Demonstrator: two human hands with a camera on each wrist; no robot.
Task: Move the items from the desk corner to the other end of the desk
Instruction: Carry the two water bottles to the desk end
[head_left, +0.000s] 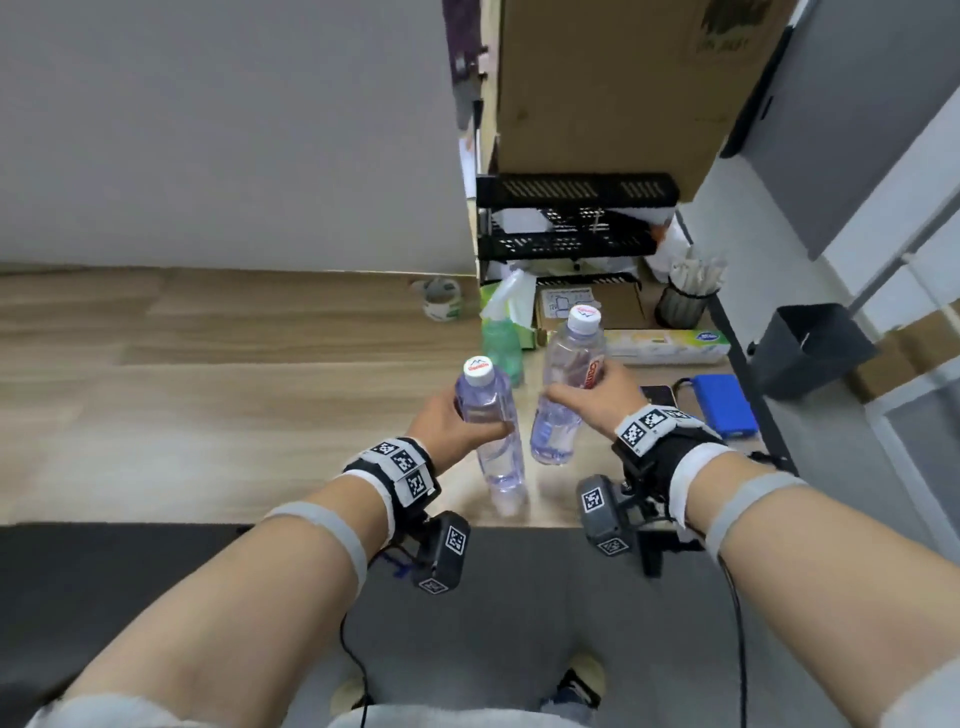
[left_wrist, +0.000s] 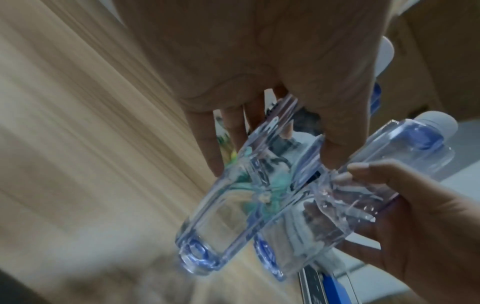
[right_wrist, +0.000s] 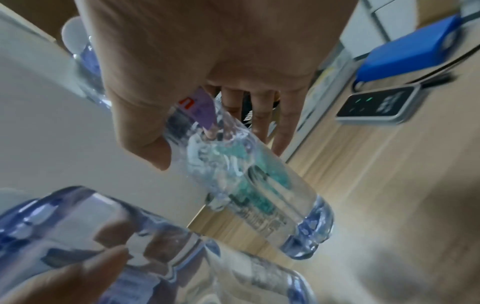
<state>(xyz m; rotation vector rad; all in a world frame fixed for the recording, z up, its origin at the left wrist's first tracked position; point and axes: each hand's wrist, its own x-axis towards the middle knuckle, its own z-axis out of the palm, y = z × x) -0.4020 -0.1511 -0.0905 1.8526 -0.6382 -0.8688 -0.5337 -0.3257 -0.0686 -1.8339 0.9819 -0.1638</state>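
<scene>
Two clear plastic water bottles with white caps stood lifted above the wooden desk (head_left: 218, 395) in the head view: the left hand (head_left: 441, 423) wrapped one (head_left: 493, 431), long axis toward 12 o'clock, while the right hand (head_left: 597, 400) wrapped the other (head_left: 563, 395) at its 3 o'clock. Left wrist view showed fingers (left_wrist: 233, 131) curled round the bottle; right wrist view showed the same, thumb (right_wrist: 137, 123) across the label

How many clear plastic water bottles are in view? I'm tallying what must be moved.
2: one clear plastic water bottle in the left hand, another in the right hand. Clutter behind may hide more.
</scene>
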